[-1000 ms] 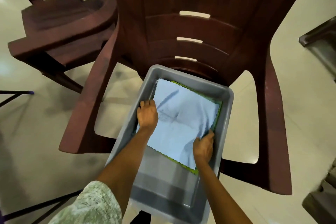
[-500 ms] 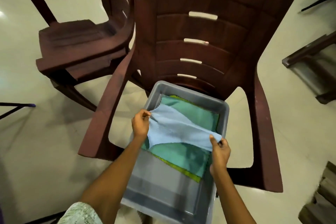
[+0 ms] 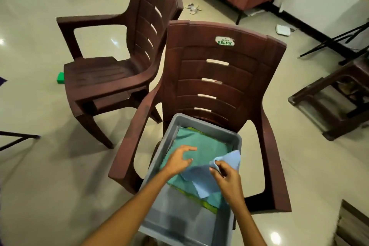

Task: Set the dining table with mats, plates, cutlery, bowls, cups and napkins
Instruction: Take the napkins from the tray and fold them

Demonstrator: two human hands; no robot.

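Tub sits on chair. Right hand pinches blue napkin above green napkin. Left hand hovers, fingers spread. A loose pinch might drop the napkin.

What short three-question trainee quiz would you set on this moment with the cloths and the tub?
1. True or false: the right hand pinches the blue cloth.
2. What does the grey tub rest on? A) the floor B) the chair C) a stool
3. Fill in: the left hand, fingers spread, is over the ____ cloth.

Key: 1 true; 2 B; 3 green.
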